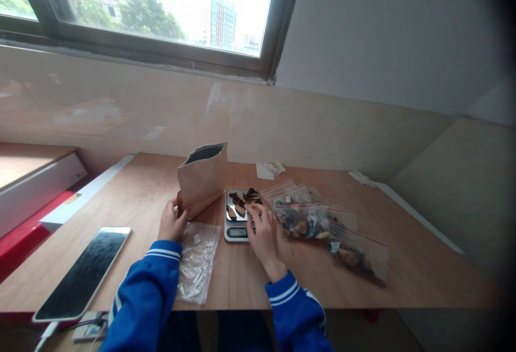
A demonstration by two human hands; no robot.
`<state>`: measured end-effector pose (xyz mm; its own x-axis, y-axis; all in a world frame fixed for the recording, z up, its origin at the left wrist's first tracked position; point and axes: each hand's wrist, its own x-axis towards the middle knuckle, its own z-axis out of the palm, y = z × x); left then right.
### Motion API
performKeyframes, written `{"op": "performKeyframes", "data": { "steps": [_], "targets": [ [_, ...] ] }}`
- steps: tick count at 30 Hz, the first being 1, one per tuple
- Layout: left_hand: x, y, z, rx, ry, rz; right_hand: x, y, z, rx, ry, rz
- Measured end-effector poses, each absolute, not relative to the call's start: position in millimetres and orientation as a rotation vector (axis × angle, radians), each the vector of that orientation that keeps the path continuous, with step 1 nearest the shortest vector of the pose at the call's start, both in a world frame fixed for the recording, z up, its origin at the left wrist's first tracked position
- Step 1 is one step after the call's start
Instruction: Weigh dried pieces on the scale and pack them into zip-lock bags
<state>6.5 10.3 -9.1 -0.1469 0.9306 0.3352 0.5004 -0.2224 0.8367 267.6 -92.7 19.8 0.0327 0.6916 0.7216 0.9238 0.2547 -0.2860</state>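
A brown kraft paper bag (203,182) stands with its mouth gaping and a dark lining inside. My left hand (173,221) is closed on its lower left corner, thumb in front. To the bag's right lies a small kitchen scale (230,234) with dark-edged dried slices (238,201) on its plate. My right hand (262,234) reaches over the scale's right side, fingers bent and closed at the slices; its palm hides part of the plate and display. A clear zip bag (197,266), seemingly without contents, lies flat below my left hand.
Several clear zip bags (302,222) filled with dried pieces overlap on the right of the wooden table (314,282). A phone (86,271) on a charging cable lies front left. Crumpled tissue (275,169) sits near the wall, below a window (169,13).
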Motion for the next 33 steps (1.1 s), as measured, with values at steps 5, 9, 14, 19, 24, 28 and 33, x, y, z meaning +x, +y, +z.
{"op": "performKeyframes", "data": {
  "steps": [5, 9, 14, 19, 24, 28, 33],
  "targets": [
    [12, 5, -4, 1.572, 1.529, 1.384, 281, -116, 6, -1.347, -1.593, -0.49],
    [11, 7, -8, 1.521, 1.51, 1.36, 281, -132, -3, -1.178, -1.732, -0.573],
    [9, 12, -13, 1.512, 1.482, 1.362, 280, -145, -3, -1.097, -1.821, -0.614],
    [10, 10, -9, 1.505, 1.497, 1.349, 291, -153, -7, -1.162, -1.706, -0.659],
    [8, 10, -9, 1.506, 1.55, 1.363, 307, -175, -13, -1.193, -1.592, -0.791],
    [8, 11, -11, 1.514, 1.54, 1.356, 317, -203, -20, -1.268, -1.531, -0.811],
    [10, 9, -8, 1.518, 1.522, 1.354, 322, -204, -21, -1.382, -1.496, -0.841]
  ]
}}
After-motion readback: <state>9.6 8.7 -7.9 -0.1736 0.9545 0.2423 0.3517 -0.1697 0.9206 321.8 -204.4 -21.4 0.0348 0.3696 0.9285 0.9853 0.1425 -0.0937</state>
